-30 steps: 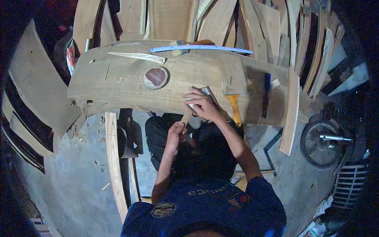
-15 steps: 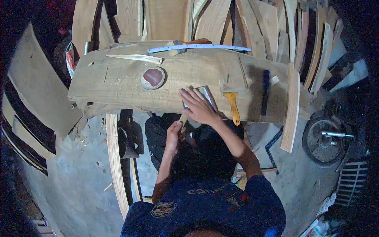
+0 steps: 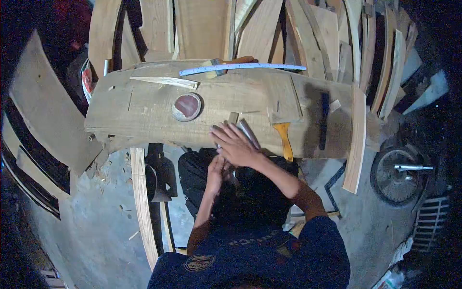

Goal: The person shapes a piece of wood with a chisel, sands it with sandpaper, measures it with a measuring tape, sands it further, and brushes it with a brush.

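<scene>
My left hand (image 3: 216,171) is closed around the near end of a narrow wooden strip (image 3: 233,117), just off the bench's front edge. The strip's far end shows beyond my right fingers. My right hand (image 3: 236,144) lies flat on top, fingers stretched out, over the strip and a flat block (image 3: 249,133) with a pale face and dark edge. Most of the block is hidden under the palm, so its kind is unclear. To the right lies a wide paintbrush with a yellow handle (image 3: 285,139). A round container with reddish contents (image 3: 186,107) stands to the left.
The wooden plank bench (image 3: 144,115) carries a blue ruler (image 3: 269,66), another brush (image 3: 236,60), a pointed wood offcut (image 3: 163,82) and a dark bar-like tool (image 3: 324,120). A curved board (image 3: 355,144) rests over its right end. Boards lean behind; a wheel (image 3: 398,173) stands right.
The strip's far end now sticks out past my right fingers. My right hand has shifted slightly left and toward me, covering more of the block. The whole view has tilted slightly.
</scene>
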